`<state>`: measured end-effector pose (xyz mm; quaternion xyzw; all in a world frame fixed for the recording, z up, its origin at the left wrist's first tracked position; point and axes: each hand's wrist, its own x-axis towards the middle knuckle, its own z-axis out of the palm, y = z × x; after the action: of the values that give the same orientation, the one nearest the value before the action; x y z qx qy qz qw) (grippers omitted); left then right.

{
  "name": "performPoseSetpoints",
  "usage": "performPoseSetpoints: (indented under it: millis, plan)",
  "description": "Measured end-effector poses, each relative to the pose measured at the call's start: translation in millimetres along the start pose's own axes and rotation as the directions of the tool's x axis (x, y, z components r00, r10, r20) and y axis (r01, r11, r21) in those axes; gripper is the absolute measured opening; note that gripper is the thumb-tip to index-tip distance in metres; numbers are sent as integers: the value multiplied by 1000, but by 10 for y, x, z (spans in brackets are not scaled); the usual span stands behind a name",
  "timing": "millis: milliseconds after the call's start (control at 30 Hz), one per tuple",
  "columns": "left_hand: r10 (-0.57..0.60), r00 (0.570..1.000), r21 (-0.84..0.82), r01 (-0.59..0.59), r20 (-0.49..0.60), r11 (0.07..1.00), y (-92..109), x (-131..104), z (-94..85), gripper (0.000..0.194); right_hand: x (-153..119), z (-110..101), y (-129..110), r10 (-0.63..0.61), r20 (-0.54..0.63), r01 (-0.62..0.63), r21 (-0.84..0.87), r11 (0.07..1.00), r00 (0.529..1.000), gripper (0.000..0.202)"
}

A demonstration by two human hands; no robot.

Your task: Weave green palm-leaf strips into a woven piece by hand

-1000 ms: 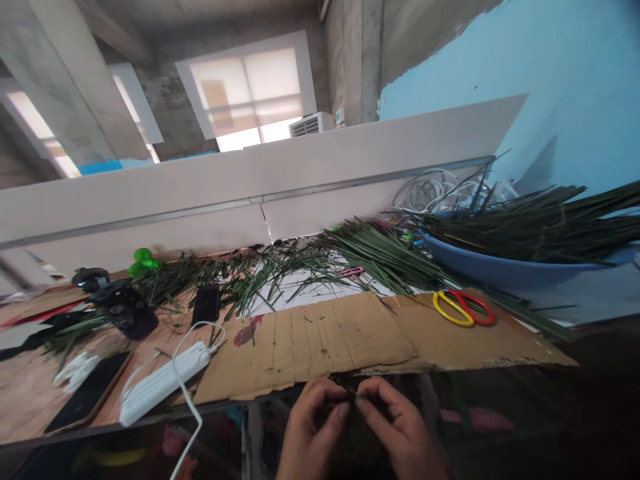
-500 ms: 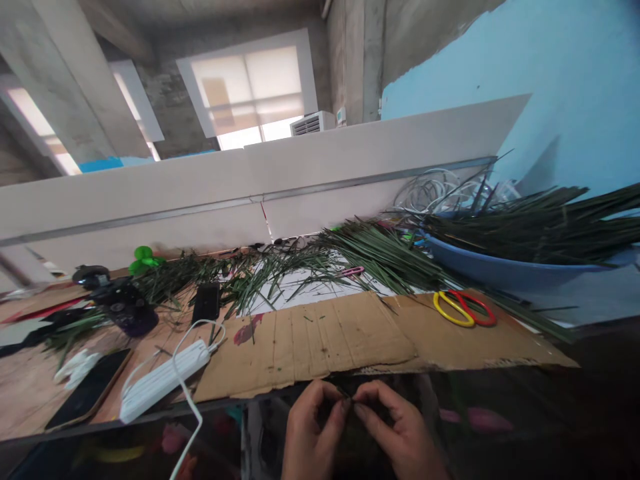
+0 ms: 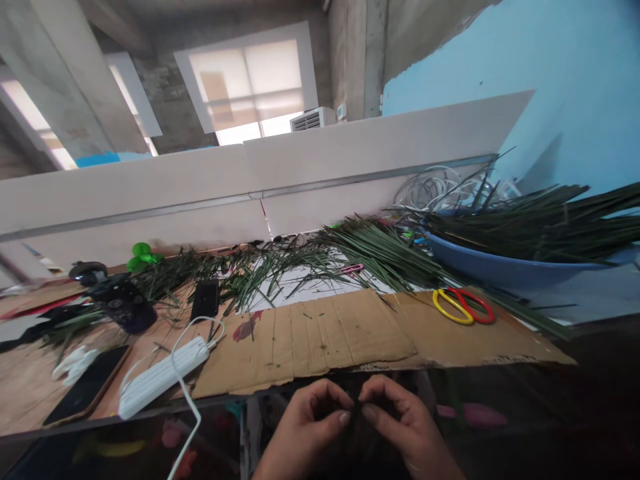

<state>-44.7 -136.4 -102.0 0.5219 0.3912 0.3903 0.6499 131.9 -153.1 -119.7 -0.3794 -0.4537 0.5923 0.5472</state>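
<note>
Leaf strip (image 3: 356, 408), dark and thin, is pinched between your left hand (image 3: 310, 427) and right hand (image 3: 400, 430) just below the cardboard (image 3: 350, 333), fingertips now pressed closer together than a second ago.

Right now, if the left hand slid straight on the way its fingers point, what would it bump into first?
Its left hand points right, toward the right hand. It would meet those fingertips almost at once; both pinch a dark green strip between them.

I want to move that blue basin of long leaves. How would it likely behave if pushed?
The blue basin looks piled high, so probably heavy. The long leaves overhang its rim, so some would likely slide off. Its wide base makes tipping unlikely.
</note>
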Motion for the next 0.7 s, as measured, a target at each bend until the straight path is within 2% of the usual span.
performPoseSetpoints:
  millis: [133, 233, 333, 533, 700]
  plan:
    - [48, 997, 196, -35, -64, 980, 78, -28, 15, 22, 10, -32, 19, -63, 25, 65, -66, 996, 998, 23]
    - [132, 986, 381, -85, -101, 921, 151, -54, 15, 13, 18, -66, -10, -174, 63, 184, -234, 955, 983, 18]
    - [203, 975, 531, -124, -93, 838, 205, -66, 19, 11, 16, -99, -64, -234, 146, 273, -381, 883, 961, 15]
    - [299, 951, 649, -176, -83, 740, 241, -48, 78, 10, 32, -186, -133, -359, 312, 472, -488, 734, 880, 10]
    - [303, 953, 703, -211, -7, 679, 281, -69, 115, 13, 33, -210, -163, -381, 375, 533, -531, 659, 845, 10]
